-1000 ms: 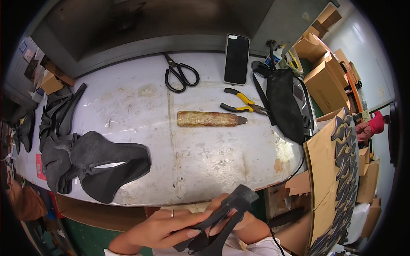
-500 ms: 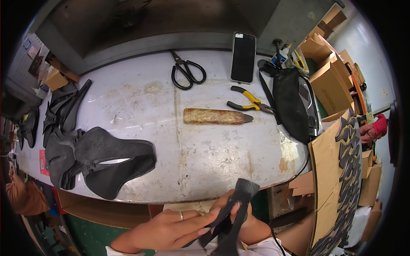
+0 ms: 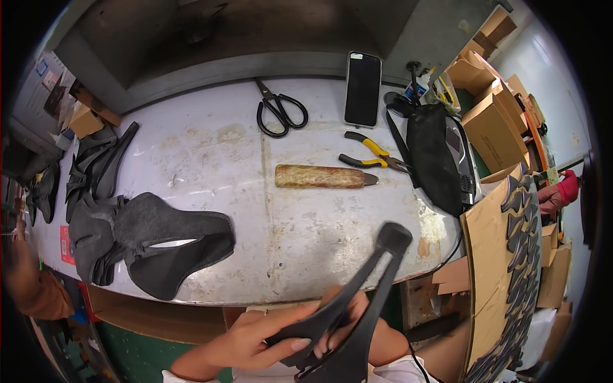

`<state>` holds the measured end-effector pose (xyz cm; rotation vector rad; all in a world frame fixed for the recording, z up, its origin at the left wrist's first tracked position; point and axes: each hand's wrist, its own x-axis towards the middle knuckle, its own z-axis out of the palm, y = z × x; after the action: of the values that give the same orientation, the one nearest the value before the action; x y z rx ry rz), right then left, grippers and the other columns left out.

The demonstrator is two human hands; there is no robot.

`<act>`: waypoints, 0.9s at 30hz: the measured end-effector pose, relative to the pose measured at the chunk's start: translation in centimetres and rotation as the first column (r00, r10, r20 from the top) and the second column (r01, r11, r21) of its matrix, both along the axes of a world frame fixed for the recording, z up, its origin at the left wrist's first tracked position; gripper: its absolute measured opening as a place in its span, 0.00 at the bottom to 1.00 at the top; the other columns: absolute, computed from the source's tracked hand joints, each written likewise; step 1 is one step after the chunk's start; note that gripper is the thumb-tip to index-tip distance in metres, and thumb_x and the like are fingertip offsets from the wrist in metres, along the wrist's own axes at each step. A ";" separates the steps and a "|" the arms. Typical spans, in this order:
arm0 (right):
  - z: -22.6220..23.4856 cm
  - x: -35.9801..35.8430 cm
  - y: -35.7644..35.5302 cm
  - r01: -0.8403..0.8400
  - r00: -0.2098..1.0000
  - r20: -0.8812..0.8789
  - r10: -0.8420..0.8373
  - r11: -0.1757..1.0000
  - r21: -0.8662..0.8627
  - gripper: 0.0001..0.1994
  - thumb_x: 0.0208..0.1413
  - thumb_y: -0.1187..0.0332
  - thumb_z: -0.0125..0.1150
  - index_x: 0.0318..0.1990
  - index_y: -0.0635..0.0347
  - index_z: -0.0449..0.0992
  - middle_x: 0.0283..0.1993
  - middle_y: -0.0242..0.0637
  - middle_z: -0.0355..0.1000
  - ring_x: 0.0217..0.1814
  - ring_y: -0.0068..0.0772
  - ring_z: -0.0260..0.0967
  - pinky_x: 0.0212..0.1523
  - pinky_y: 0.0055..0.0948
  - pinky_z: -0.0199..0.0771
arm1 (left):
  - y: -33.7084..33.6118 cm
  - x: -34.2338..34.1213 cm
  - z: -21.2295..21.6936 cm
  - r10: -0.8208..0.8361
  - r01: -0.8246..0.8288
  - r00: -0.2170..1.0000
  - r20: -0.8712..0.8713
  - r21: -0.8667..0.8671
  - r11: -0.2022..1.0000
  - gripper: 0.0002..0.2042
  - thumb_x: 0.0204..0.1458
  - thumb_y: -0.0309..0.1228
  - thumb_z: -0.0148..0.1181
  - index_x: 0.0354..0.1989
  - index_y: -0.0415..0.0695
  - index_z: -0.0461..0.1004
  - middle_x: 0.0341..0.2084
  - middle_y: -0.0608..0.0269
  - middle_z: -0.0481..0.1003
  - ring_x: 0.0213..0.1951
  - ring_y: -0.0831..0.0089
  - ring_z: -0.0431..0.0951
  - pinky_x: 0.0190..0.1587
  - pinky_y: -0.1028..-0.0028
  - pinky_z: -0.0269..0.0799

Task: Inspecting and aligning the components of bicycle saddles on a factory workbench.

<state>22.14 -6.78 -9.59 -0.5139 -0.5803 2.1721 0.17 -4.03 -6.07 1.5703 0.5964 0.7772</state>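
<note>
A black leather shoe upper (image 3: 357, 300) is held in front of me at the table's near edge. Its narrow closed end points away to the right, and its two long sides part with a gap between them. My left hand (image 3: 271, 338) is closed on the left side of the upper, thumb and fingers pinching it. My right hand (image 3: 341, 319) is behind and inside the upper, partly hidden by it, its fingers closed against the leather. On the table beyond lies a short knife (image 3: 319, 177) with a tape-wrapped handle. More black uppers (image 3: 169, 236) are piled to the left.
Yellow-and-black pliers (image 3: 377, 154), black-handled scissors (image 3: 280, 113) and a phone (image 3: 363, 89) lie on the white table (image 3: 211, 153). A black pouch (image 3: 434, 156) sits at the right. Rows of dark pieces rest on a cardboard sheet (image 3: 482, 268). Another person's arm (image 3: 41, 290) shows at far left.
The upper has been raised and pushed away from me, its closed end now over the table and its sides spread wider. The person's arm at far left has also moved.
</note>
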 end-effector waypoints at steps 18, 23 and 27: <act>3.4 -1.6 -0.7 0.341 0.847 0.519 -0.116 0.868 -0.361 0.18 0.43 0.57 0.70 0.30 0.66 0.76 0.28 0.36 0.75 0.31 0.25 0.70 0.30 0.26 0.65 | -0.5 -0.1 0.3 -0.016 0.045 0.997 0.072 -0.425 0.904 0.22 0.54 0.19 0.59 0.58 0.34 0.67 0.50 0.51 0.75 0.49 0.72 0.76 0.51 0.73 0.70; 1.9 0.0 0.4 0.014 0.969 0.242 0.047 0.970 -0.244 0.20 0.43 0.58 0.74 0.37 0.65 0.77 0.31 0.35 0.77 0.34 0.25 0.72 0.33 0.24 0.69 | -0.4 0.1 0.1 -0.054 0.076 0.994 0.099 -0.241 0.967 0.23 0.57 0.22 0.59 0.62 0.40 0.66 0.46 0.57 0.76 0.42 0.78 0.77 0.42 0.78 0.74; 0.0 0.5 0.9 -0.264 0.910 0.297 0.289 0.957 -0.122 0.21 0.36 0.62 0.80 0.33 0.61 0.72 0.31 0.31 0.72 0.29 0.25 0.71 0.28 0.23 0.67 | 0.0 0.0 0.0 -0.060 0.067 0.997 0.038 -0.232 0.970 0.23 0.56 0.22 0.60 0.61 0.39 0.67 0.46 0.56 0.76 0.43 0.79 0.77 0.44 0.78 0.72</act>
<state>22.63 -5.90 -9.58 -0.8751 -0.7794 2.4073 0.18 -4.01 -6.04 1.3523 0.5899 0.6567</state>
